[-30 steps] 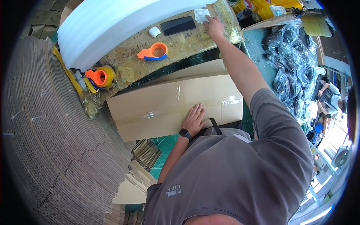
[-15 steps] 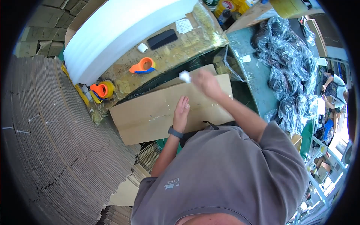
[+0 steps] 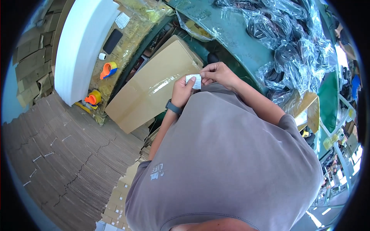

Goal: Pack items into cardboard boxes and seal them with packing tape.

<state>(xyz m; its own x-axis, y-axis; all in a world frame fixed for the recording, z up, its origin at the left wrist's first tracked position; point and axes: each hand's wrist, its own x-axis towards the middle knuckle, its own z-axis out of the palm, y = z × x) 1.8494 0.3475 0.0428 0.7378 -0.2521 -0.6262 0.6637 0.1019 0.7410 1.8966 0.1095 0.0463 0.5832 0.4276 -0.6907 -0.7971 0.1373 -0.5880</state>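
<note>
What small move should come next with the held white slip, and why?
Probably the right hand should gently tug the white slip at its upper right corner: that hand is pinched there, while the left hand grips the slip's left side. Whether it has layers to separate, I cannot tell.

A head-worn, wide fisheye camera looks steeply down, close above the wearer's grey-brown fabric shirt (image 3: 227,158), with a long, brown cardboard box (image 3: 148,90) just beyond.

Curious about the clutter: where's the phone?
In the head view, upper left, the phone lies on the bench, between paper slips and a small white object.
</note>
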